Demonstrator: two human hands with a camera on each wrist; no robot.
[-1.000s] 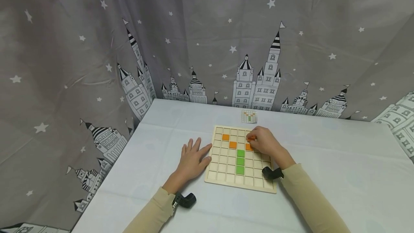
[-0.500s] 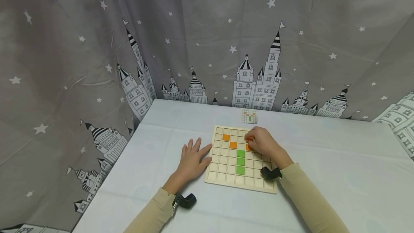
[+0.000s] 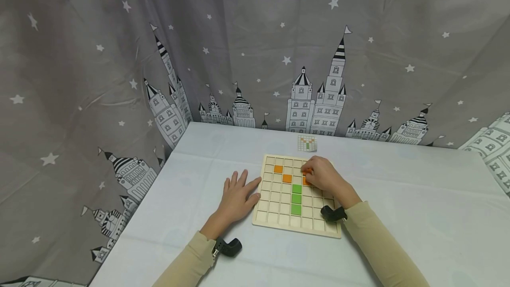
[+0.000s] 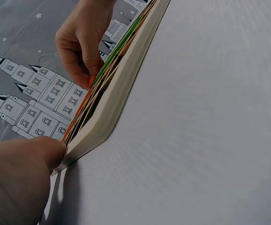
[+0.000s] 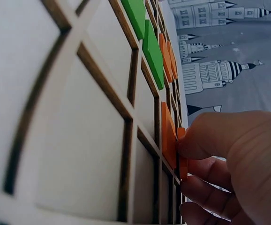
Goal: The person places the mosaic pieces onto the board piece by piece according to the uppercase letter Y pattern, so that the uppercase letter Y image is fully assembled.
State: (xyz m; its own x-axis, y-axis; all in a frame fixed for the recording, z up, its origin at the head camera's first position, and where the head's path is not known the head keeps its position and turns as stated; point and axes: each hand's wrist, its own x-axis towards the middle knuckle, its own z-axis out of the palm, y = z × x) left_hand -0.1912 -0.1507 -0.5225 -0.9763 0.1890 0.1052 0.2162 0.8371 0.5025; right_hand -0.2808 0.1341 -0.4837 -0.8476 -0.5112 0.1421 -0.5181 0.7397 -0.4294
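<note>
A wooden grid board [image 3: 275, 221] lies on the white table, bearing orange tiles [image 3: 278, 169] and green tiles [image 3: 296, 199] in its squares. My right hand [image 3: 324, 175] pinches an orange tile [image 5: 182, 152] between thumb and fingers, low over the board's far right part. Right beside it, another orange tile [image 5: 168, 136] sits in a square. My left hand [image 3: 236, 196] lies spread at the board's left edge, thumb and forefinger touching it. In the left wrist view, the left thumb [image 4: 51, 149] meets the board's corner.
Behind the board lies a small pattern card [image 3: 307, 143] printed with a coloured grid. A grey curtain [image 3: 247, 48] with castles and stars hangs along the table's back and left sides. White cloth [image 3: 414, 203] covers the table.
My right hand has moved slightly left and lowered the orange tile closer to the board, then held nearly still. The left hand has stayed in place.
</note>
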